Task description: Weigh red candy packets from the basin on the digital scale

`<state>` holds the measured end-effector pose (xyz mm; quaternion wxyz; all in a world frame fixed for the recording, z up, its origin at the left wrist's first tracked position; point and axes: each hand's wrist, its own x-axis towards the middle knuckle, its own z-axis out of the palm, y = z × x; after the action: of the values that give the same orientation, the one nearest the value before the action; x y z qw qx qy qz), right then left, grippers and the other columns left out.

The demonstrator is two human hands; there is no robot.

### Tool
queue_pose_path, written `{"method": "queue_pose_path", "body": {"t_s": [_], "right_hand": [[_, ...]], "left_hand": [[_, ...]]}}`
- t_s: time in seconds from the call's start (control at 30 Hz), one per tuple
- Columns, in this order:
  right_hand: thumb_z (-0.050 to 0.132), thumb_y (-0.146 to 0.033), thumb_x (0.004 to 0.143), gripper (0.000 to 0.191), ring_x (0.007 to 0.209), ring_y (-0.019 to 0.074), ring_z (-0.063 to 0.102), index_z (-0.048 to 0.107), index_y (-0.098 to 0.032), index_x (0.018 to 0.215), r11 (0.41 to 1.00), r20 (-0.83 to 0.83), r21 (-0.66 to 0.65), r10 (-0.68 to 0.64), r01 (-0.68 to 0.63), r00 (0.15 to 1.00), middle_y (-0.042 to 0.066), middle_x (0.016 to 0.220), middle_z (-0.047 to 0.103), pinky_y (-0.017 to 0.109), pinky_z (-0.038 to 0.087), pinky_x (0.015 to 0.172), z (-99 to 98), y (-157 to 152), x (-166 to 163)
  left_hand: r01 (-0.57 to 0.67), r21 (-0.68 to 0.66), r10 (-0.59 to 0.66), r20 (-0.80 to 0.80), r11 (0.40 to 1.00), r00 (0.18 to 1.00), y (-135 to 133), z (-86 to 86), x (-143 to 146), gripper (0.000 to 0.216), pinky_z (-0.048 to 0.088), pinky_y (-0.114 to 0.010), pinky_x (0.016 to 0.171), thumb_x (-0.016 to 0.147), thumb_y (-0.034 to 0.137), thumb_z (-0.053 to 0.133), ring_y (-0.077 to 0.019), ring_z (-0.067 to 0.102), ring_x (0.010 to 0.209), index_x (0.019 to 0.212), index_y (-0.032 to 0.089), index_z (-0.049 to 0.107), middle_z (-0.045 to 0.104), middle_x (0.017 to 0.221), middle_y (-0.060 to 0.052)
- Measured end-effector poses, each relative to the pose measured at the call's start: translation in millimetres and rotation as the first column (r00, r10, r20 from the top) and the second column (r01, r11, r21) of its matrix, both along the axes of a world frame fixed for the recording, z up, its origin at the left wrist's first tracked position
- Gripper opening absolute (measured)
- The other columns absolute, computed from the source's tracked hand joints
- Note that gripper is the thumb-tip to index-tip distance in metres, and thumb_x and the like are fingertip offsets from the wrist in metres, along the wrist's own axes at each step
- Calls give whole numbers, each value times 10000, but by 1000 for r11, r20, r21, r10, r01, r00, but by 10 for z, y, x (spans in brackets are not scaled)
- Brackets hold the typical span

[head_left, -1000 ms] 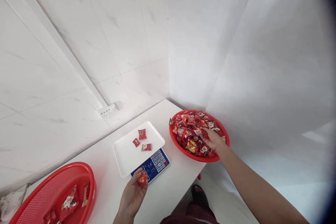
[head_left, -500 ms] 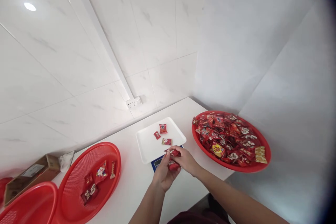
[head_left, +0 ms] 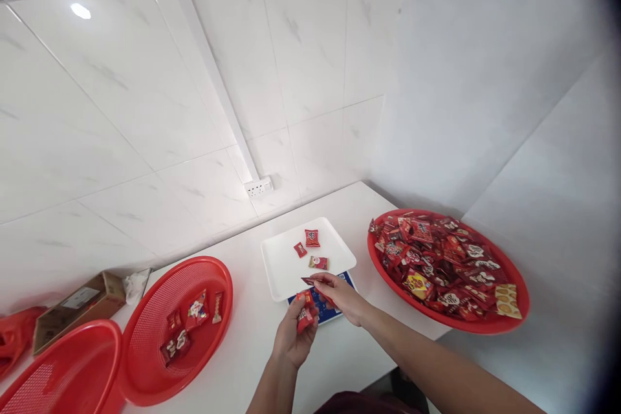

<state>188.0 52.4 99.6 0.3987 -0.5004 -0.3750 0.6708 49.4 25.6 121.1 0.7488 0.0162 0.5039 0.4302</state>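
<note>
In my left hand (head_left: 292, 335), closed at the front of the scale, are red candy packets (head_left: 305, 312); how many I cannot tell. My right hand (head_left: 342, 297) pinches a small dark red candy packet (head_left: 308, 281) by the tray's near edge. The white tray (head_left: 281, 272) sits on a blue scale (head_left: 330, 315), which my hands partly cover. Lying apart on the tray are a square red packet (head_left: 312, 238), a tiny red packet (head_left: 300, 250) and a red packet with a pale end (head_left: 319, 262).
At the right, a red basket (head_left: 376, 252) is heaped with wrapped snacks. On the left, a red basket (head_left: 224, 272) holds several packets, beside another red basket (head_left: 114, 349). A cardboard box (head_left: 92, 310) stands behind them. A socket strip (head_left: 259, 187) is on the wall.
My hands have drawn apart: the left holds its packets lower left, the right keeps a packet near the tray. More of the blue scale shows. The whole view has shifted slightly.
</note>
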Motion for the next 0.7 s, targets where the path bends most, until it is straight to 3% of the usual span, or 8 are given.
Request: {"method": "queue_pose_path", "body": {"t_s": [0.1, 0.23, 0.33, 0.5, 0.6, 0.7], "right_hand": [[619, -339, 722, 365, 613, 94, 519, 600, -214, 1065, 999, 78, -15, -32, 33, 996, 15, 853, 618, 199, 366, 493, -66, 197, -9], [593, -171, 691, 586, 625, 86, 526, 477, -235, 1262, 1000, 171, 15, -24, 22, 985, 40, 1008, 608, 204, 400, 525, -111, 405, -19], [587, -121, 651, 649, 606, 94, 534, 465, -220, 1280, 998, 258, -59, 22, -7, 966, 60, 1034, 596, 221, 415, 523, -175, 378, 35], [588, -54, 595, 583, 775, 121, 608, 538, -186, 1160, 970, 0, -242, -1, 1, 1000, 56, 1010, 591, 225, 468, 641, -250, 147, 262], [605, -40, 603, 608, 788, 120, 637, 477, -172, 1183, 957, -165, -290, -78, 27, 983, 42, 927, 618, 246, 484, 749, -255, 87, 406], [605, -33, 634, 627, 733, 123, 651, 397, -172, 1209, 953, -177, -292, -133, 77, 975, 32, 859, 643, 266, 496, 768, -268, 120, 473]], "left_hand": [[-32, -4, 32, -7, 999, 999, 31, 23, -91, 150, 514, -174, 479, 814, 191, 580, -116, 629, 560, 947, 124, 563, 639, 680, -55], [-62, -21, 62, -12, 998, 998, 32, 10, -215, 201, 518, -176, 468, 799, 181, 601, -121, 632, 560, 988, 123, 567, 642, 696, -63], [-91, -48, 90, -19, 995, 996, -2, -18, -293, 184, 518, -174, 464, 801, 169, 596, -118, 629, 547, 978, 127, 565, 644, 701, -63], [-105, -92, 99, -65, 990, 993, -110, -29, -376, 152, 513, -173, 455, 800, 153, 592, -121, 625, 544, 935, 95, 553, 637, 688, -72], [-97, -99, 89, -78, 990, 993, -162, -16, -414, 147, 513, -180, 452, 805, 151, 583, -124, 627, 553, 941, 106, 549, 639, 707, -69], [-103, -103, 94, -89, 989, 992, -172, -5, -439, 159, 513, -182, 455, 800, 147, 588, -126, 631, 563, 951, 117, 549, 642, 728, -63]]}}
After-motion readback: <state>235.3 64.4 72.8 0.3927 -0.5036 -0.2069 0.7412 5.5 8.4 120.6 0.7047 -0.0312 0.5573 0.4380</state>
